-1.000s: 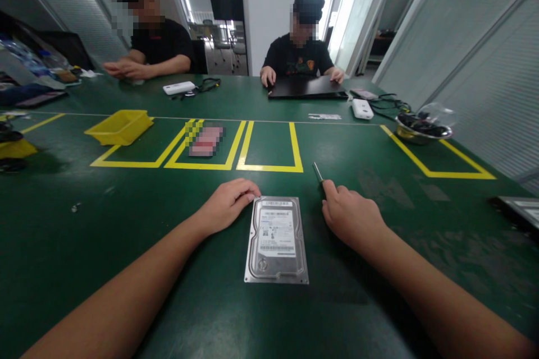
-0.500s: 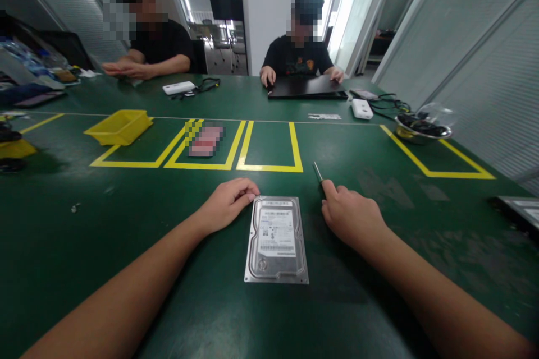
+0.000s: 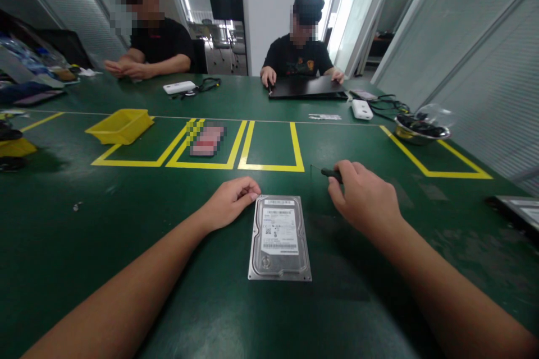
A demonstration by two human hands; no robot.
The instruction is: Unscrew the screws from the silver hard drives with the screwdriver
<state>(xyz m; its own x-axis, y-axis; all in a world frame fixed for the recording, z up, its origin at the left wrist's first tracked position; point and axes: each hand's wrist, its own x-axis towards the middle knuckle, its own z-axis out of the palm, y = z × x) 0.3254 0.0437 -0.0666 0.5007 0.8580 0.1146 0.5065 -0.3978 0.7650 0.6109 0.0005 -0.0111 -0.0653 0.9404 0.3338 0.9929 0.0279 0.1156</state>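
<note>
A silver hard drive with a white printed label lies flat on the green table in front of me. My left hand is closed at its far left corner, with thumb and fingertips together on that corner. To the right of the drive, my right hand grips a screwdriver by its dark handle. The thin shaft points left, above the table and beyond the drive's far edge; the tip touches nothing that I can see.
Yellow tape outlines cross the table. Beyond my hands are a yellow bin, a blurred pink object and a metal bowl of dark parts. Small screws lie left; another drive sits right. Two people sit opposite, one holding a black panel.
My right hand has lifted slightly and turned, so the screwdriver now points left instead of away from me. My left hand stays at the hard drive's corner.
</note>
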